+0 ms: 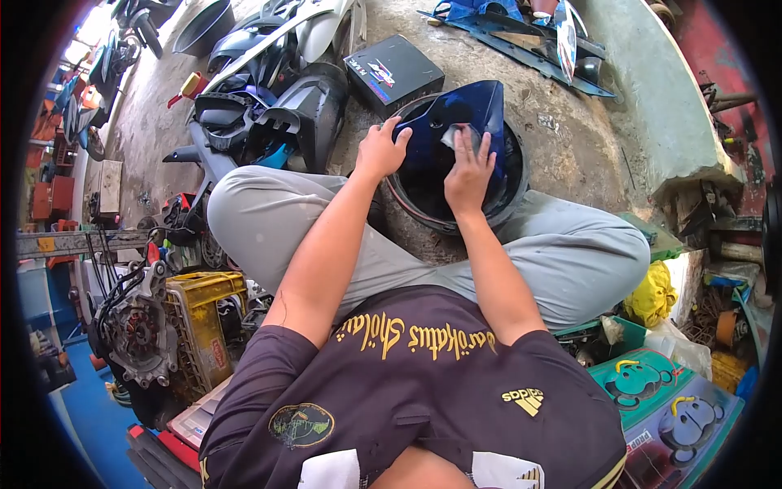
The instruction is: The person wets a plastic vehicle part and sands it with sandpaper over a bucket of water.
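A glossy dark blue motorcycle body panel stands tilted over a round black basin between my crossed legs. My left hand grips the panel's left edge with thumb and fingers. My right hand presses a small white cloth against the panel's face, its fingers nearly straight over it. Part of the cloth is hidden under those fingers. The inside of the basin is dark, and its contents cannot be made out.
A black box stands just behind the basin. Grey and black motorcycle fairings are piled at the left. A long dark panel lies at the back right near a concrete ledge. A yellow crate and engine part sit left.
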Demonstrator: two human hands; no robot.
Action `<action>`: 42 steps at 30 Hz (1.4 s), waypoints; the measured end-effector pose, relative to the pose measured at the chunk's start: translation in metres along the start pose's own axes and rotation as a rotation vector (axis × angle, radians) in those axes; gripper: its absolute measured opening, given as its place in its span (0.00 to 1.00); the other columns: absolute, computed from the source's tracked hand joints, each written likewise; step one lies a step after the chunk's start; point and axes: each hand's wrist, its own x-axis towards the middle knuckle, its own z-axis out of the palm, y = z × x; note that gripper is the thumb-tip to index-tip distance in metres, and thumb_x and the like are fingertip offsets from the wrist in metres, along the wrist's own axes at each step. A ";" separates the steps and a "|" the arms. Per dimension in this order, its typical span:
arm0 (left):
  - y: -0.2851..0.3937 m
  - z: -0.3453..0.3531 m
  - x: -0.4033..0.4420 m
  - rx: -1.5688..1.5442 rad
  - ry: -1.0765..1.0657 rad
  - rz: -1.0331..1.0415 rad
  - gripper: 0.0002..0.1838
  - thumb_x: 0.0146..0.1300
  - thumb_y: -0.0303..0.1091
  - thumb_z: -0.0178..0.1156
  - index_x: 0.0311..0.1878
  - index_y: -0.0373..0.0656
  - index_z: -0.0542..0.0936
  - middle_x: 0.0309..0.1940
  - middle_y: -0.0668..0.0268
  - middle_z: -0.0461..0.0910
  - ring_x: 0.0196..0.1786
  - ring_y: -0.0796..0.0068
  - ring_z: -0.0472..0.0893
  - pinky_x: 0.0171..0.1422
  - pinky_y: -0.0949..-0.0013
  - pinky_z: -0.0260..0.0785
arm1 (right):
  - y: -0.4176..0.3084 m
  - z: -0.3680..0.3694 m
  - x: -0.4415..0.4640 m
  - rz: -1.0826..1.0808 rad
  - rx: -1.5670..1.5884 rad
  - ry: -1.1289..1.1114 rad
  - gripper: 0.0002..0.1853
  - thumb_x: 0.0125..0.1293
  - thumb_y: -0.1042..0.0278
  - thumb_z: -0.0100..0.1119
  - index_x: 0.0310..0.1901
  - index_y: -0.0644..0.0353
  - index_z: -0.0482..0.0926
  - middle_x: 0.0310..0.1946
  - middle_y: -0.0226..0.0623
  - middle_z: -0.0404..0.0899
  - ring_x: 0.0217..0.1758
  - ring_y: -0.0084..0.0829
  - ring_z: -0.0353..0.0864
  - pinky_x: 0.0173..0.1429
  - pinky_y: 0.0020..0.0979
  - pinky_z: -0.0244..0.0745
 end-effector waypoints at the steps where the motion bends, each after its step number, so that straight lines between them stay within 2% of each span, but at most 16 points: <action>1: 0.001 0.001 0.000 0.000 0.006 -0.004 0.31 0.78 0.61 0.55 0.76 0.55 0.74 0.65 0.40 0.78 0.67 0.36 0.79 0.73 0.44 0.71 | 0.002 -0.006 0.005 -0.022 -0.081 -0.041 0.31 0.70 0.74 0.51 0.76 0.55 0.74 0.81 0.33 0.70 0.88 0.61 0.53 0.81 0.73 0.50; 2: 0.002 0.001 -0.001 0.005 0.012 -0.006 0.31 0.78 0.60 0.55 0.76 0.55 0.75 0.65 0.40 0.78 0.67 0.36 0.79 0.73 0.44 0.71 | 0.004 -0.012 0.011 -0.040 -0.159 -0.080 0.32 0.70 0.74 0.51 0.77 0.54 0.73 0.81 0.33 0.69 0.87 0.62 0.53 0.82 0.74 0.49; 5: 0.001 -0.002 -0.003 -0.002 0.015 -0.001 0.31 0.78 0.60 0.55 0.76 0.55 0.75 0.64 0.40 0.78 0.67 0.35 0.80 0.73 0.44 0.71 | 0.018 -0.004 0.018 0.289 -0.086 0.048 0.30 0.68 0.75 0.53 0.74 0.54 0.78 0.81 0.32 0.69 0.87 0.64 0.52 0.82 0.74 0.47; 9: 0.002 0.000 0.000 -0.024 0.001 -0.031 0.30 0.78 0.60 0.56 0.75 0.57 0.76 0.63 0.43 0.81 0.67 0.39 0.80 0.73 0.46 0.72 | -0.019 -0.007 -0.002 -0.164 -0.052 -0.150 0.28 0.69 0.73 0.55 0.71 0.52 0.80 0.81 0.31 0.69 0.88 0.61 0.53 0.82 0.75 0.47; 10: 0.002 0.001 0.000 -0.026 0.010 -0.025 0.30 0.78 0.60 0.56 0.75 0.57 0.76 0.63 0.43 0.81 0.67 0.39 0.80 0.73 0.46 0.72 | -0.023 -0.006 -0.002 -0.195 -0.044 -0.136 0.28 0.69 0.71 0.57 0.71 0.50 0.81 0.80 0.30 0.71 0.88 0.60 0.53 0.81 0.76 0.46; 14: -0.001 -0.001 -0.001 0.001 0.044 -0.008 0.29 0.78 0.59 0.56 0.75 0.56 0.77 0.62 0.42 0.81 0.66 0.38 0.81 0.72 0.46 0.72 | 0.012 -0.007 0.018 0.143 -0.081 0.005 0.27 0.71 0.67 0.60 0.72 0.51 0.80 0.78 0.33 0.72 0.87 0.64 0.53 0.80 0.76 0.50; 16: 0.001 0.000 -0.003 0.001 0.043 0.000 0.29 0.78 0.59 0.56 0.75 0.56 0.77 0.62 0.41 0.81 0.66 0.38 0.81 0.72 0.46 0.72 | 0.008 -0.007 0.016 0.166 -0.039 0.056 0.27 0.71 0.68 0.60 0.72 0.50 0.80 0.78 0.32 0.73 0.86 0.64 0.54 0.80 0.76 0.50; 20: 0.002 0.001 -0.001 -0.022 0.026 -0.020 0.29 0.78 0.59 0.56 0.74 0.55 0.77 0.61 0.42 0.82 0.65 0.38 0.81 0.71 0.46 0.73 | -0.018 -0.007 -0.004 -0.137 -0.046 -0.141 0.26 0.70 0.69 0.61 0.70 0.48 0.82 0.78 0.27 0.73 0.87 0.58 0.55 0.81 0.76 0.48; 24: -0.002 -0.001 -0.002 0.000 0.030 0.013 0.30 0.78 0.60 0.55 0.76 0.55 0.75 0.63 0.39 0.79 0.65 0.35 0.80 0.72 0.43 0.72 | 0.016 -0.009 0.027 0.255 -0.033 0.057 0.26 0.73 0.66 0.61 0.73 0.48 0.79 0.78 0.29 0.73 0.86 0.63 0.55 0.79 0.74 0.54; 26: 0.000 -0.001 -0.001 -0.007 0.011 0.009 0.31 0.78 0.60 0.55 0.76 0.55 0.75 0.63 0.39 0.79 0.66 0.35 0.80 0.72 0.43 0.72 | 0.020 0.002 0.014 0.199 -0.045 0.077 0.26 0.74 0.64 0.61 0.73 0.48 0.79 0.78 0.29 0.73 0.86 0.63 0.55 0.79 0.72 0.54; 29: 0.003 -0.001 -0.002 -0.013 -0.021 -0.021 0.31 0.78 0.60 0.54 0.77 0.55 0.74 0.65 0.39 0.78 0.66 0.35 0.80 0.72 0.43 0.72 | -0.008 -0.012 -0.002 -0.174 -0.044 -0.148 0.26 0.73 0.62 0.63 0.72 0.48 0.80 0.78 0.28 0.73 0.86 0.62 0.56 0.80 0.72 0.54; 34: -0.001 0.001 0.000 0.009 0.017 0.008 0.31 0.78 0.60 0.55 0.76 0.55 0.74 0.64 0.40 0.78 0.66 0.35 0.80 0.72 0.44 0.72 | 0.014 -0.005 0.021 0.194 -0.060 0.058 0.25 0.73 0.62 0.62 0.72 0.47 0.80 0.79 0.27 0.72 0.85 0.65 0.56 0.78 0.72 0.56; 36: -0.002 0.001 0.001 -0.007 0.005 0.002 0.31 0.78 0.60 0.55 0.76 0.55 0.75 0.64 0.40 0.78 0.66 0.35 0.80 0.72 0.44 0.72 | 0.005 -0.004 0.009 0.065 -0.031 0.035 0.26 0.73 0.62 0.63 0.72 0.47 0.80 0.79 0.27 0.73 0.85 0.65 0.56 0.78 0.73 0.57; 38: -0.001 0.002 0.000 -0.023 -0.002 -0.006 0.30 0.78 0.60 0.55 0.76 0.56 0.75 0.64 0.40 0.78 0.66 0.36 0.80 0.72 0.44 0.72 | -0.011 -0.010 -0.005 -0.140 -0.073 -0.149 0.27 0.71 0.61 0.63 0.72 0.46 0.80 0.79 0.28 0.71 0.87 0.63 0.54 0.80 0.73 0.54; 40: -0.002 0.002 0.000 -0.028 0.015 -0.001 0.30 0.78 0.60 0.56 0.76 0.56 0.75 0.65 0.40 0.78 0.67 0.36 0.79 0.73 0.44 0.72 | -0.009 -0.018 0.004 -0.103 -0.107 -0.147 0.27 0.72 0.58 0.62 0.72 0.46 0.80 0.80 0.28 0.70 0.87 0.62 0.52 0.80 0.73 0.53; 42: -0.002 0.002 0.001 -0.014 0.034 0.006 0.30 0.78 0.60 0.55 0.75 0.56 0.76 0.67 0.41 0.77 0.69 0.37 0.78 0.74 0.45 0.70 | 0.010 -0.016 0.021 0.150 -0.048 -0.048 0.27 0.74 0.56 0.61 0.73 0.47 0.79 0.81 0.28 0.70 0.87 0.63 0.52 0.80 0.73 0.52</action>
